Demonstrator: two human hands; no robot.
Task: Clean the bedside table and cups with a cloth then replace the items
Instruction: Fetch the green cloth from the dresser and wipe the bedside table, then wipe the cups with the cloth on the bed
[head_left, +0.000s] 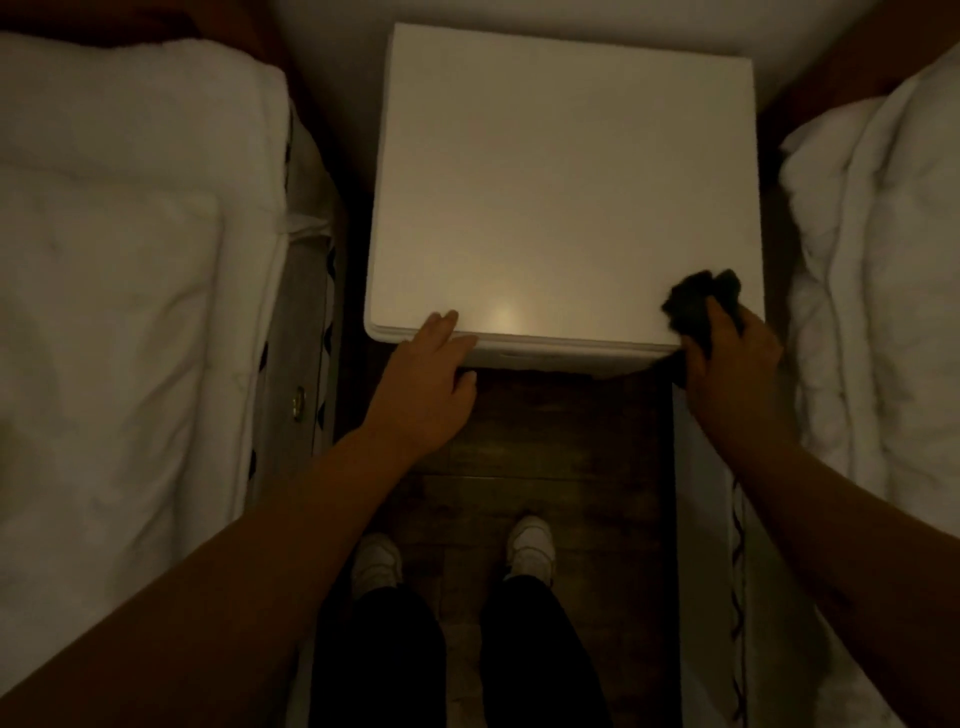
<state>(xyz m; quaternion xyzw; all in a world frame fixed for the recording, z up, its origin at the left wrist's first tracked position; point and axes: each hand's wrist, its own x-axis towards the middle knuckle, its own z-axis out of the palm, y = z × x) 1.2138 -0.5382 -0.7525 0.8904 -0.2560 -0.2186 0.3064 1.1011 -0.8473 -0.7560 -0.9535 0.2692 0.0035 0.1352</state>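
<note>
Wiping step — my right hand (727, 358) clamps the dark cloth (698, 301) on the bedside desk (561, 182) front corner; left hand (431, 384) rests flat, fingers straight. Next: sweep across the top.

White square bedside table (561, 197), dark bunched cloth (693, 304) on its near-right corner

Dim light blurs fine detail throughout. The right hand (727, 358) covers the near part of the dark cloth (698, 299), so the cloth's full shape cannot be told. The left hand (431, 374) hides a short stretch of the surface (561, 197) front edge. Both beds, left (130, 286) and right (878, 260), are cut off by the picture's sides. The legs (457, 654) run off the bottom edge. A small object (297, 402) on the left bed frame is too small to identify.
</note>
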